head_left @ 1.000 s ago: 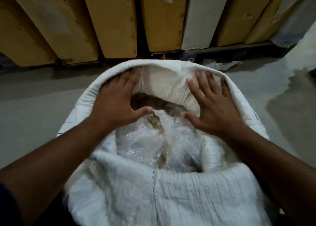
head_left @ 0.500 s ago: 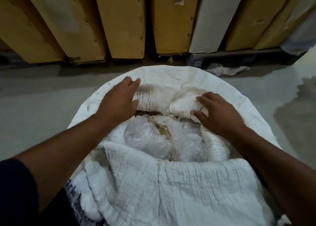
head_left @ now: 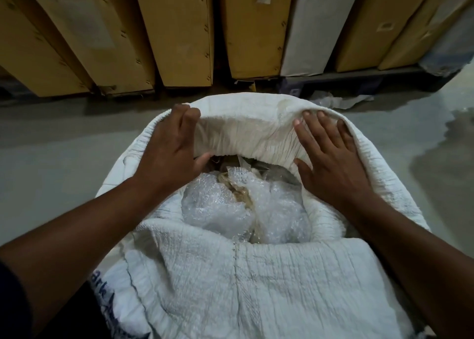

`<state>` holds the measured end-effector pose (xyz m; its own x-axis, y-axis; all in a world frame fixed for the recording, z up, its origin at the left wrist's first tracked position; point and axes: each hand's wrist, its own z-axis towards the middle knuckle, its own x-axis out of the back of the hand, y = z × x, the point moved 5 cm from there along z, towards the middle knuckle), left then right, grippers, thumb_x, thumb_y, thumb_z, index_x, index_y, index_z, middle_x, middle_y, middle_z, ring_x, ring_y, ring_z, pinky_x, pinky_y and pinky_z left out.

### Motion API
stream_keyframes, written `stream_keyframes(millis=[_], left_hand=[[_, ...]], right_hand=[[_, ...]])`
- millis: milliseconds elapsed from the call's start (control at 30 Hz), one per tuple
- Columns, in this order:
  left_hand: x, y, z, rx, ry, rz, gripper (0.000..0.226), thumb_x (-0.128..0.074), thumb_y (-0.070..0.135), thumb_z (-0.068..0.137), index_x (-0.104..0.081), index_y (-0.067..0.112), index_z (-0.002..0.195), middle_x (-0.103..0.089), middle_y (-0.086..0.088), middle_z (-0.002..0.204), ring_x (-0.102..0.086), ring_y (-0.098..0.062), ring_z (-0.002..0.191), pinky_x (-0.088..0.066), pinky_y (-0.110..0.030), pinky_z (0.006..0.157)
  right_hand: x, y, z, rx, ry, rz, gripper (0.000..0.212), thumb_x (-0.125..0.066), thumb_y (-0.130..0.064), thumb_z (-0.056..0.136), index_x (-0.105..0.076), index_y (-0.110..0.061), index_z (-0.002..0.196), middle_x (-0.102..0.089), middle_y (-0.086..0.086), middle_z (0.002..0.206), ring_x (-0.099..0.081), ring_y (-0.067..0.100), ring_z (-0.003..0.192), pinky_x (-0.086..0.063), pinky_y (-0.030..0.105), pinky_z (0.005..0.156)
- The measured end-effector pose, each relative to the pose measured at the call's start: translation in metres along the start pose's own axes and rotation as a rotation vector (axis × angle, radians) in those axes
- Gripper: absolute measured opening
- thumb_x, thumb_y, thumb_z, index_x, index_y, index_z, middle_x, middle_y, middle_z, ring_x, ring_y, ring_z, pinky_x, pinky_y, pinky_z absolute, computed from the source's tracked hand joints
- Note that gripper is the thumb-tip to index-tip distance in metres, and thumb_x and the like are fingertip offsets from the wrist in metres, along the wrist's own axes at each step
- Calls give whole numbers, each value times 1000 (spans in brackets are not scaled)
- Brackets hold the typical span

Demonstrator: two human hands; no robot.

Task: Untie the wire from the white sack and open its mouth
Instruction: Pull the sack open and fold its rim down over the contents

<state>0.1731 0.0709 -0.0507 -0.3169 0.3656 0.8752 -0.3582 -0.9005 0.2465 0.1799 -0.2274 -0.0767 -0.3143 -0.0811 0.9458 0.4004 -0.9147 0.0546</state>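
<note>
Both our hands work the white sack: our left hand pinches the far rolled rim in a closed grip, our right hand lies flat and open on it. Between the grips, bubble wrap fills the open mouth; bare floor spreads outside.

Both bare forearms reach forward, the left hand curled with its fingers bent and thumb tucked below, the right hand flat with its fingers spread.
</note>
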Motion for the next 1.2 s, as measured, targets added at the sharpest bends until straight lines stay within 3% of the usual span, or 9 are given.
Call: stream_keyframes(millis=[167, 367, 467, 567, 700, 800, 867, 1000, 1200], left_hand=[[0, -19, 9, 31, -25, 150, 87, -80, 52, 81, -48, 4, 145, -42, -19, 153, -43, -36, 140, -37, -51, 116], [-21, -28, 4, 51, -156, 274, 105, -62, 78, 76, -37, 16, 158, -37, -7, 163, -29, -29, 153, -21, -51, 123], [-45, -53, -6, 279, -378, 87, 111, -63, 88, 69, -39, 24, 157, -42, 0, 163, -37, -22, 151, -29, -48, 122], [-66, -67, -20, 436, -656, -98, 114, -63, 92, 66, -37, 29, 158, -43, 1, 162, -43, -21, 147, -33, -41, 122], [-72, -68, -21, 387, -749, -47, 135, -32, 109, 56, -28, 26, 162, -35, 3, 168, -34, -19, 153, -9, -51, 129], [-59, -61, -16, 290, -736, 37, 115, -39, 95, 76, -23, 22, 164, -28, 4, 170, -21, -14, 158, 2, -49, 129], [-41, -48, -12, 202, -694, 81, 107, -42, 88, 84, -21, 20, 164, -24, 3, 172, -13, -12, 159, 4, -48, 130], [-5, -16, -21, 85, -721, 180, 115, -36, 92, 82, -6, 20, 167, -5, -1, 175, 2, -15, 161, 12, -43, 127], [27, 20, -73, -32, -909, 329, 128, -45, 93, 78, 10, 17, 166, 9, -4, 175, 11, -21, 161, 14, -44, 125]], right_hand=[[-1, 14, 5, -80, -33, 22, 96, -68, -43, 89, -15, -14, 164, -6, 12, 173, 0, 31, 160, -5, 51, 129], [-40, 24, -1, -239, -342, 156, 102, -55, -73, 88, -9, -22, 165, -10, 8, 173, -8, 25, 159, -10, 44, 128], [-59, 22, -6, -229, -561, 274, 101, -47, -77, 90, -7, -22, 165, -5, 3, 174, -5, 17, 160, -9, 38, 128], [-67, 19, -11, -209, -662, 316, 101, -41, -78, 90, -4, -23, 166, 1, 1, 174, 0, 14, 159, -6, 38, 128], [-56, 17, -9, -206, -652, 332, 112, -31, -89, 80, -3, -22, 165, 2, 3, 173, 1, 15, 159, -7, 38, 127], [-31, 6, -2, -158, -618, 280, 126, -21, -102, 66, 5, -28, 164, 9, 2, 173, 5, 21, 160, -8, 48, 128], [-11, -8, -1, -95, -614, 235, 124, -30, -101, 68, 11, -32, 163, 17, -1, 171, 12, 20, 159, -4, 50, 128], [28, -35, -20, 48, -711, 218, 130, -37, -105, 61, 21, -42, 158, 30, -10, 165, 25, 13, 154, 4, 47, 128], [63, -55, -86, 213, -919, 147, 107, -53, -75, 89, 24, -45, 156, 29, -9, 167, 24, 9, 154, 8, 40, 127]])
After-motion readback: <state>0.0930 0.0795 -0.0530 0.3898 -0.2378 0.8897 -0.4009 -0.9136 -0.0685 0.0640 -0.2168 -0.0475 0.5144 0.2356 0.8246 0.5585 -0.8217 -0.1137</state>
